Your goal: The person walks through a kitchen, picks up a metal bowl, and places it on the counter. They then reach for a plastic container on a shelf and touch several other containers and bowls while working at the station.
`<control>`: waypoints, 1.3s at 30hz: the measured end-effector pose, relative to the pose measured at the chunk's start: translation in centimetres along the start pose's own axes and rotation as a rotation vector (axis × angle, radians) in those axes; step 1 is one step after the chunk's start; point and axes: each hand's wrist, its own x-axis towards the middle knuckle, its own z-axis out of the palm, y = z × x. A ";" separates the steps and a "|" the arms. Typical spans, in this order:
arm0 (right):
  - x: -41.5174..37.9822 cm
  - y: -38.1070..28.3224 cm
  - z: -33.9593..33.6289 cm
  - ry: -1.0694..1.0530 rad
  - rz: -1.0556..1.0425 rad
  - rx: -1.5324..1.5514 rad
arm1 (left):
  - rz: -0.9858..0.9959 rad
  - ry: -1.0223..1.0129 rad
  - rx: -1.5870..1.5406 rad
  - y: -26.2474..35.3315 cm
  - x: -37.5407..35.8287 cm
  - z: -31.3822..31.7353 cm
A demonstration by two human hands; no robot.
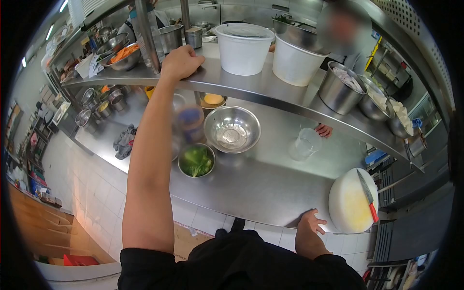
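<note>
My left hand (pixel 181 63) rests on the steel shelf (pixel 251 94), left of a white lidded bucket (pixel 245 50). Its fingers bend away from me and their tips are hidden. Down at the front edge of the steel table (pixel 261 188), my right hand (pixel 311 223) touches the edge with fingers spread and holds nothing. Just right of it lies a round white cutting board (pixel 345 205), stained yellow, bearing a red-handled knife (pixel 367 193). A small bowl of green leaves (pixel 196 160) stands nearer the middle, beside a perforated steel bowl (pixel 232 129).
Across the table, another person's hand (pixel 324 130) is by a clear plastic jug (pixel 306 144). On the shelf are a second white bucket (pixel 296 63), a steel pot (pixel 341 88) and a bowl of orange pieces (pixel 124 57). A grey cloth (pixel 125 141) lies at left.
</note>
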 end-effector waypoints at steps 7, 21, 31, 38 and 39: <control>-0.1 0.0 -0.1 0.003 0.000 0.003 | 0.009 -0.009 0.001 0.0 0.0 -0.1; -0.2 0.1 -0.2 0.009 0.001 0.005 | -0.007 -0.012 -0.005 0.0 -0.1 -0.1; 0.2 0.0 0.4 0.013 0.006 0.005 | -0.019 -0.016 -0.016 0.0 0.0 -0.1; 0.3 0.1 0.5 0.022 0.007 0.001 | -0.026 -0.037 -0.002 0.2 -0.1 -0.3; 0.4 0.1 0.6 0.022 0.008 0.002 | -0.026 -0.038 -0.001 0.2 -0.1 -0.3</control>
